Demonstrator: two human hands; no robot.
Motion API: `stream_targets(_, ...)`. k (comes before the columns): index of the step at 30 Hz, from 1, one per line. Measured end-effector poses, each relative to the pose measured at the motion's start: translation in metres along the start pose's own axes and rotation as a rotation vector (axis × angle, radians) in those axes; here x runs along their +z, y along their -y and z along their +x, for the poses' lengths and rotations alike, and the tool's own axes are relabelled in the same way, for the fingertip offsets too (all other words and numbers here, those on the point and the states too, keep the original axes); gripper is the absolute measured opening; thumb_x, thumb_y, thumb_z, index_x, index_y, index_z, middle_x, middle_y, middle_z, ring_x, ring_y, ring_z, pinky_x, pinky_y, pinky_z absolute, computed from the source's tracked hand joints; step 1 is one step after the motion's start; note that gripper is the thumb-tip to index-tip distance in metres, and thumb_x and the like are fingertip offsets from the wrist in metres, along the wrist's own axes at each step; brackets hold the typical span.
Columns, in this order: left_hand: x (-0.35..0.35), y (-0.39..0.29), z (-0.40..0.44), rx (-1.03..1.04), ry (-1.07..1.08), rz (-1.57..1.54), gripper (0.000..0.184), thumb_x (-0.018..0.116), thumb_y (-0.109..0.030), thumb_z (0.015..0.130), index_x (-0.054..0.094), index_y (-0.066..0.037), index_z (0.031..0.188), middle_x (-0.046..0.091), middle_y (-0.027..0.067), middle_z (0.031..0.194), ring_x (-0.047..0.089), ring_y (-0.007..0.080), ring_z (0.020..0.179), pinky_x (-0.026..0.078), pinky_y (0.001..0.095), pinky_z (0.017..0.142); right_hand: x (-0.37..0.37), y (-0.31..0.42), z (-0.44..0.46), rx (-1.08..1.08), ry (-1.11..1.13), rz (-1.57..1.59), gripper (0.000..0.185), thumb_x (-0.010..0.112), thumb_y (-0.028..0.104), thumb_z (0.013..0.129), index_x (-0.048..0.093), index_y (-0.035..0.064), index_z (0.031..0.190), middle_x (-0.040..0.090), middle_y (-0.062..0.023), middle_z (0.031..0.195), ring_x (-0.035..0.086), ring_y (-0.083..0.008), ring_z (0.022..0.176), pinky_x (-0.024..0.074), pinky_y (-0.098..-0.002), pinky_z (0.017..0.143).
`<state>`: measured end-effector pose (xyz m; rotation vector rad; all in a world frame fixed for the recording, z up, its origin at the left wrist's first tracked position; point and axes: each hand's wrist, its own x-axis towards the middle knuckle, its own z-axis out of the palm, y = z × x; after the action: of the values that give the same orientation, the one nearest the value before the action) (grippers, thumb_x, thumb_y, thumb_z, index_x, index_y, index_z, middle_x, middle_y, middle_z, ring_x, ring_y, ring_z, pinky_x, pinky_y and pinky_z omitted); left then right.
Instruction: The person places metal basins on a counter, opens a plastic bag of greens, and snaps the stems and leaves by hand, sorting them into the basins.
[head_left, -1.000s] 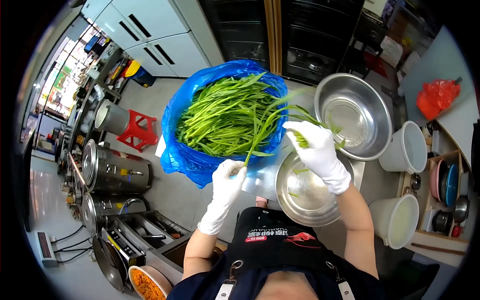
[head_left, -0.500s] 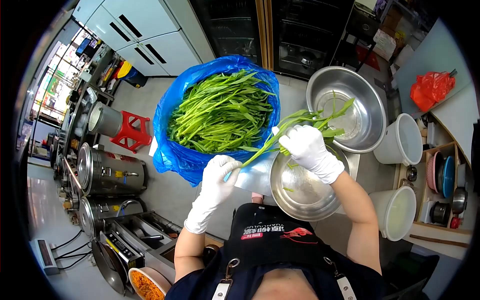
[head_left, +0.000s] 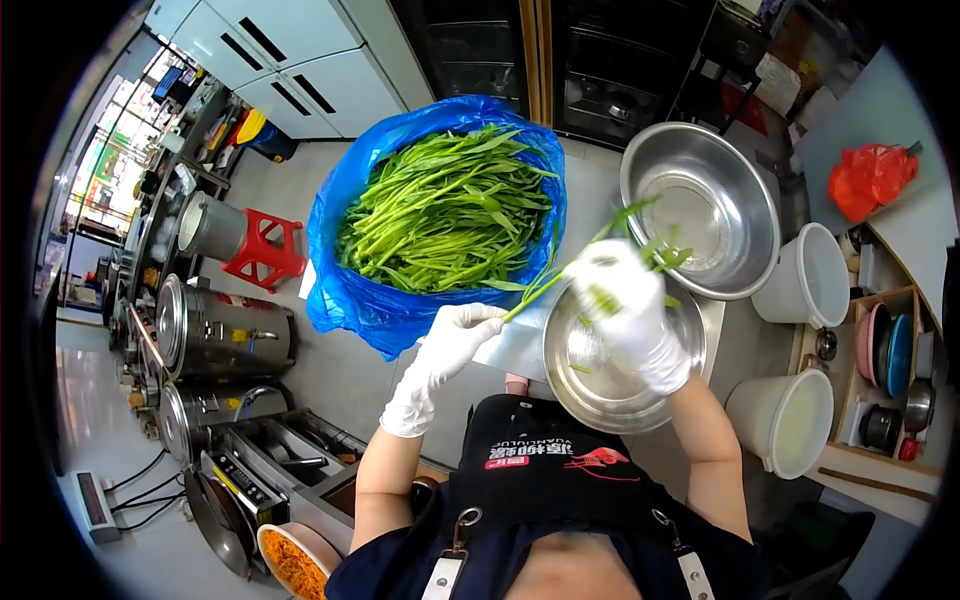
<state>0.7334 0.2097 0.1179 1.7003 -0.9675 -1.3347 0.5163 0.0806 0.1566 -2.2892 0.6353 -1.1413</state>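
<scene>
A large, crumpled blue plastic bag (head_left: 338, 305), its mouth spread wide, is set on a pale metal table (head_left: 520, 358) and is filled with a loose heap of long, narrow-leaved green vegetable stalks (head_left: 450, 210). Just beside the bag, on the side nearest the wearer, the white-gloved left hand (head_left: 470, 325) is held with its grip closed, the end of a long, slender green stalk (head_left: 537, 290) being pinched between thumb and fingers. That stalk is slanted past the bag's right edge towards the white-gloved right hand (head_left: 620, 290), which is blurred; green stems and leaves are seen about it, but how far its grip is closed cannot be told. Under the right hand, to the right of the bag and nearer the wearer, a shallow, round stainless-steel basin (head_left: 622, 408) is placed, with a few short green stem pieces (head_left: 580, 369) lying in it. Directly to the right of the bag, a deep, round stainless-steel bowl (head_left: 748, 245) is set, leaf tips being seen in front of its near side. Well to the right of the bag, two round white plastic buckets (head_left: 750, 415) are stood. Well to the left of the bag, a red plastic stool (head_left: 258, 255) is seen.
</scene>
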Motion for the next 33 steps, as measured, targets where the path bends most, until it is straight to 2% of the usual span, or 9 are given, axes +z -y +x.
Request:
stream_targets(4, 0.01, -0.014, -0.002, 0.042, 0.079, -0.145, 0.023, 0.064, -0.011, 0.089, 0.07, 0.001, 0.108, 0.07, 0.0018, 0.092, 0.058, 0.0072, 0.08, 0.047, 0.0231, 0.074, 0.037, 0.003, -0.026, -0.367, 0.295, -0.294, 0.041, 0.063, 0.02, 0.073, 0.064, 0.0058, 0.111, 0.064, -0.0101, 0.106, 0.063, -0.0212, 0.078, 0.0519, -0.0328, 0.064)
stream_targets(9, 0.018, -0.011, -0.004, 0.037, 0.096, -0.205, 0.017, 0.066, -0.013, 0.088, 0.07, 0.002, 0.095, 0.066, 0.0001, 0.084, 0.057, 0.0073, 0.077, 0.046, 0.0231, 0.073, 0.033, 0.005, -0.032, -0.32, 0.406, -0.343, 0.036, 0.066, 0.019, 0.071, 0.064, 0.0041, 0.104, 0.063, -0.0105, 0.098, 0.064, -0.0214, 0.076, 0.051, -0.032, 0.062)
stream_targets(12, 0.035, -0.012, 0.002, 0.101, 0.13, -0.193, 0.017, 0.066, -0.012, 0.088, 0.071, 0.002, 0.095, 0.067, 0.0005, 0.086, 0.057, 0.0084, 0.078, 0.046, 0.0236, 0.075, 0.033, -0.013, -0.043, -0.189, 0.205, -0.073, 0.027, 0.07, 0.012, 0.071, 0.067, 0.0054, 0.098, 0.066, -0.0109, 0.09, 0.066, -0.0224, 0.075, 0.0527, -0.0328, 0.063)
stream_targets(16, 0.063, -0.006, 0.013, 0.183, 0.239, -0.225, 0.023, 0.065, -0.017, 0.089, 0.072, -0.003, 0.106, 0.068, 0.0046, 0.098, 0.059, 0.0122, 0.089, 0.047, 0.0277, 0.084, -0.007, -0.019, -0.041, 0.704, 0.054, 0.464, 0.012, 0.062, 0.005, 0.088, 0.069, 0.0006, 0.096, 0.067, -0.0042, 0.087, 0.062, -0.0083, 0.078, 0.0495, -0.0248, 0.07)
stream_targets(20, 0.096, -0.004, 0.014, 0.168, 0.369, 0.183, 0.028, 0.067, -0.025, 0.087, 0.071, -0.009, 0.111, 0.067, 0.0077, 0.116, 0.057, 0.0237, 0.115, 0.043, 0.0366, 0.098, -0.066, -0.051, -0.043, 0.738, -0.111, 0.338, 0.014, 0.058, 0.005, 0.094, 0.067, -0.0021, 0.102, 0.068, -0.0041, 0.088, 0.061, -0.0093, 0.082, 0.0472, -0.023, 0.08)
stream_targets(24, 0.054, -0.007, 0.032, 0.729, -0.064, 0.597, 0.02, 0.068, -0.022, 0.086, 0.072, -0.008, 0.099, 0.07, 0.0126, 0.095, 0.067, 0.0282, 0.089, 0.052, 0.0379, 0.08, -0.1, -0.063, -0.056, 0.684, -0.102, 0.286, 0.013, 0.055, 0.005, 0.095, 0.065, -0.0021, 0.099, 0.067, -0.0043, 0.088, 0.061, -0.0109, 0.085, 0.0466, -0.0242, 0.083)
stream_targets(26, 0.004, -0.03, 0.04, 0.601, -0.54, 0.563, 0.014, 0.069, -0.019, 0.084, 0.07, -0.005, 0.088, 0.066, 0.0145, 0.077, 0.064, 0.03, 0.07, 0.052, 0.0369, 0.067, -0.104, -0.066, -0.064, 0.707, -0.094, 0.334, 0.012, 0.056, 0.006, 0.095, 0.064, -0.002, 0.095, 0.065, -0.0038, 0.088, 0.059, -0.0104, 0.081, 0.0457, -0.0242, 0.079)
stream_targets(29, -0.094, -0.045, 0.068, 0.862, -1.094, 0.855, 0.009, 0.063, -0.005, 0.082, 0.067, -0.005, 0.089, 0.065, 0.0115, 0.085, 0.061, 0.0309, 0.08, 0.05, 0.0405, 0.072, -0.093, -0.073, -0.076, 0.699, -0.121, 0.457, 0.012, 0.057, 0.007, 0.095, 0.064, -0.0014, 0.091, 0.064, -0.0024, 0.087, 0.057, -0.0094, 0.077, 0.0436, -0.0231, 0.073)
stream_targets(33, -0.164, -0.029, 0.092, 0.454, -0.904, 0.98, 0.019, 0.067, -0.011, 0.08, 0.071, -0.005, 0.098, 0.07, 0.014, 0.094, 0.067, 0.0309, 0.086, 0.052, 0.0354, 0.079, -0.068, -0.07, -0.076, 0.762, -0.131, 0.655, 0.013, 0.054, 0.007, 0.096, 0.063, -0.0027, 0.093, 0.065, -0.007, 0.083, 0.061, -0.0138, 0.077, 0.049, -0.0288, 0.082)
